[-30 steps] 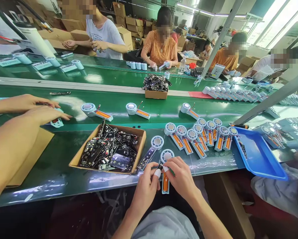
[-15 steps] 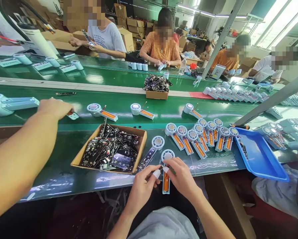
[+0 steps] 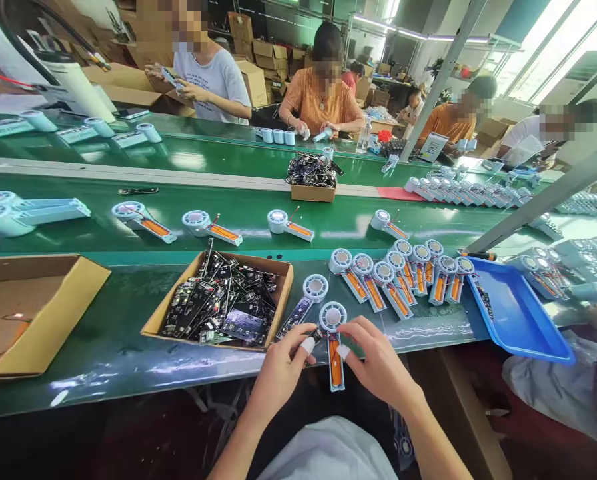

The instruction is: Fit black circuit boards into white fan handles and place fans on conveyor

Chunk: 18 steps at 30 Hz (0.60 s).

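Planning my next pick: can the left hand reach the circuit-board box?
Likely yes: the left hand is close and the box is open-topped, but that hand seems to pinch a dark part.

No text legible. Lettering on the white T-shirt (image 3: 216, 77), well left of the metal post (image 3: 441, 83), and print on the white box (image 3: 432, 147), just right of that post: both too small to read.

An assembly workshop: workers (image 3: 321, 100) line green benches (image 3: 228, 157) before stacked cartons (image 3: 271, 57).
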Each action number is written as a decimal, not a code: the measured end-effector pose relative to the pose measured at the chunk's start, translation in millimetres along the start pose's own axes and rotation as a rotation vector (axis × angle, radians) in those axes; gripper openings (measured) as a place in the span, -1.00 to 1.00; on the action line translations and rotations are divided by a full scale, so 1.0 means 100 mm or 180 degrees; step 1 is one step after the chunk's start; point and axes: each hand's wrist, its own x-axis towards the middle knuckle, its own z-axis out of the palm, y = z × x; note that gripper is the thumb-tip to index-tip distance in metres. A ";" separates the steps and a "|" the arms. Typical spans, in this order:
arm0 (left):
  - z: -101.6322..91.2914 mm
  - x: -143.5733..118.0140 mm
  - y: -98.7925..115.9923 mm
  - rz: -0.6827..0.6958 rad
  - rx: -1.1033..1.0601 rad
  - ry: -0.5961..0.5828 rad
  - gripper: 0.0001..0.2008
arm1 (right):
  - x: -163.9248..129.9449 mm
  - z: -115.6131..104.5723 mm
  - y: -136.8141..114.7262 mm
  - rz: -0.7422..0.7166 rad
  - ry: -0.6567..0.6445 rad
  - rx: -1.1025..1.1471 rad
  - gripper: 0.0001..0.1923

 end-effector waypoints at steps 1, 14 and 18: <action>0.00 -0.01 -0.01 0.0012 0.0078 0.0018 -0.65 | -0.05 0.02 -0.01 0.0064 -0.0054 -0.0260 -0.72; 0.05 -0.12 -0.06 0.0955 0.1840 -0.0028 -0.51 | -0.11 0.16 0.14 0.0153 0.0685 -0.0420 -0.76; 0.06 -0.21 0.03 0.0949 0.2652 -0.0585 -0.42 | 0.01 0.32 0.13 -0.0229 0.0918 -0.0079 -0.75</action>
